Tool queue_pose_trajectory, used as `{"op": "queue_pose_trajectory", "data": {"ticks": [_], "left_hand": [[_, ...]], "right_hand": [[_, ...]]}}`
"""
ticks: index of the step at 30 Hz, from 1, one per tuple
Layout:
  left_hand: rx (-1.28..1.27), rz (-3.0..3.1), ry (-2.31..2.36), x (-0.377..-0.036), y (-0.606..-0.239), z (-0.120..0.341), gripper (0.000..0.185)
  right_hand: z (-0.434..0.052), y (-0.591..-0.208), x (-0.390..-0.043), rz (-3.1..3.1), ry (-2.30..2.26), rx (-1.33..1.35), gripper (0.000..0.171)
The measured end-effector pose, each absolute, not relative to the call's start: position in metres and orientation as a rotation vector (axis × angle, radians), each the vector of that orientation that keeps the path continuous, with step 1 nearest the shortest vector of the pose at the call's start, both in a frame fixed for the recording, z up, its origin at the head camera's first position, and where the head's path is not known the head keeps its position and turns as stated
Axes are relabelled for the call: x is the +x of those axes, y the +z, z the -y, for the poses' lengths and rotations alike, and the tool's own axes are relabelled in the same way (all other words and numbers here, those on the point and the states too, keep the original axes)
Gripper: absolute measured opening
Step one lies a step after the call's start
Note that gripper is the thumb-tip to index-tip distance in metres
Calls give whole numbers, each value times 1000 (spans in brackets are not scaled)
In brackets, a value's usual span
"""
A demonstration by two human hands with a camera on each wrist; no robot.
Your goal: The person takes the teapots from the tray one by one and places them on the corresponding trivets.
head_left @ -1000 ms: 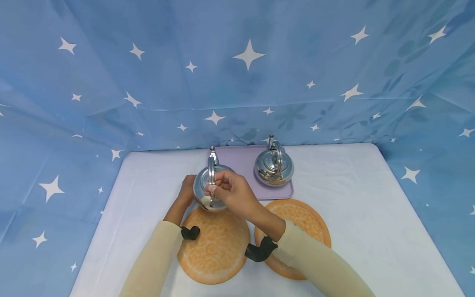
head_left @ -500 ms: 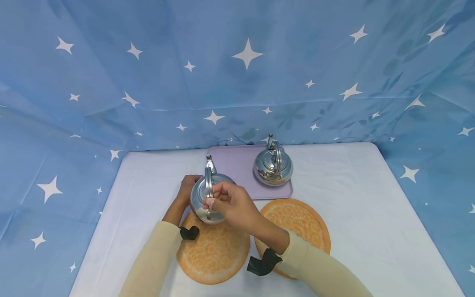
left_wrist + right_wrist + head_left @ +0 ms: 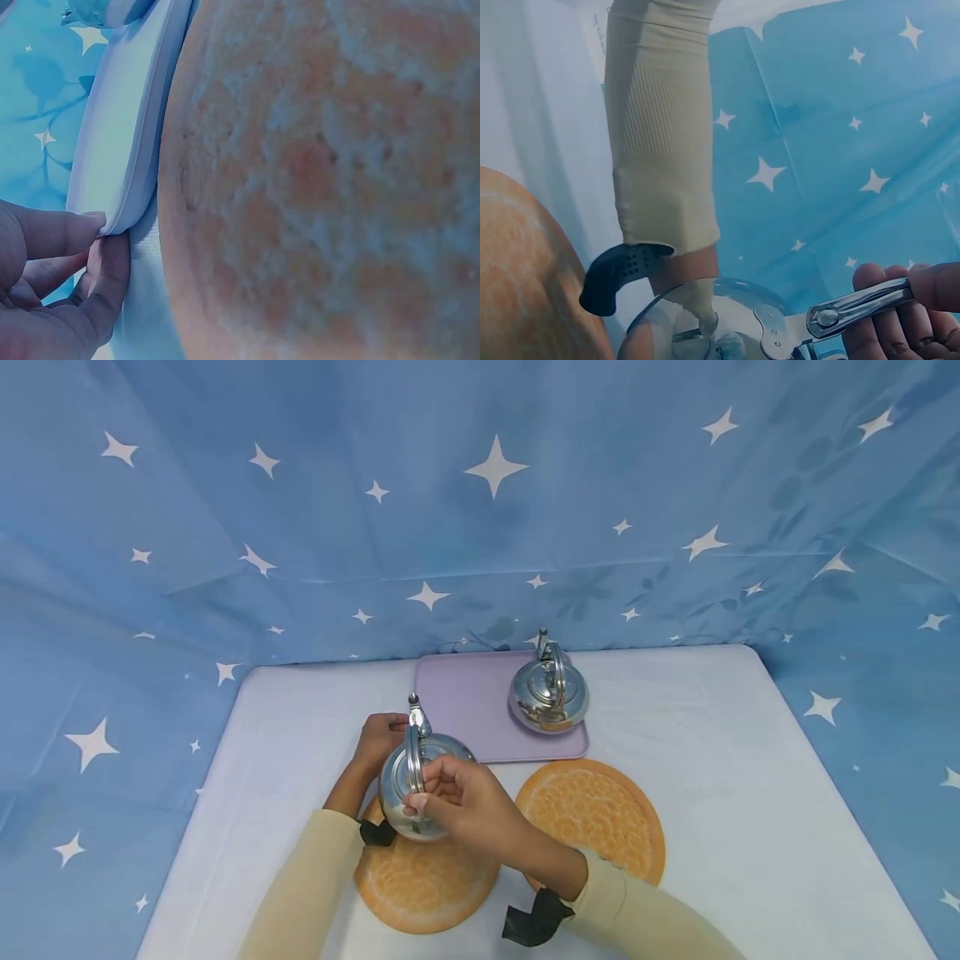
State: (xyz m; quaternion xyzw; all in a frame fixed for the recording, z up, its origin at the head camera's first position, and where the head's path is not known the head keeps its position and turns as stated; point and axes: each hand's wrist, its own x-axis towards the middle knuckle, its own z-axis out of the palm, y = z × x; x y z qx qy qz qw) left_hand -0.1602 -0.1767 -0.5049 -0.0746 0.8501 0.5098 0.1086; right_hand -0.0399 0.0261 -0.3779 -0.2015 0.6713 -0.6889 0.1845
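1. My right hand (image 3: pixel 457 797) has its grip clamped on the handle (image 3: pixel 862 304) of a steel kettle (image 3: pixel 416 781), held above the left orange mat (image 3: pixel 423 881).
2. My left hand (image 3: pixel 378 739) rests against the kettle's far left side; whether its grip is closed cannot be told.
3. Kettles: two. The second kettle (image 3: pixel 549 693) stands on the lilac tray (image 3: pixel 468 706).
4. Mats: two. The right orange mat (image 3: pixel 592 818) lies just beside the left one on the white tabletop (image 3: pixel 712 760).
5. A blue star-print cloth (image 3: pixel 480 485) surrounds the tabletop. The held kettle hides part of the left mat.
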Motion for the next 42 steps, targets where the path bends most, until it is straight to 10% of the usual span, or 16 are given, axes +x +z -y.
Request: {"op": "queue_pose_trajectory", "data": {"ticks": [42], "left_hand": [[-305, -2414, 1592, -166, -508, 178, 40]], "right_hand": [[-26, -406, -17, -1814, -1965, -571, 11]]}}
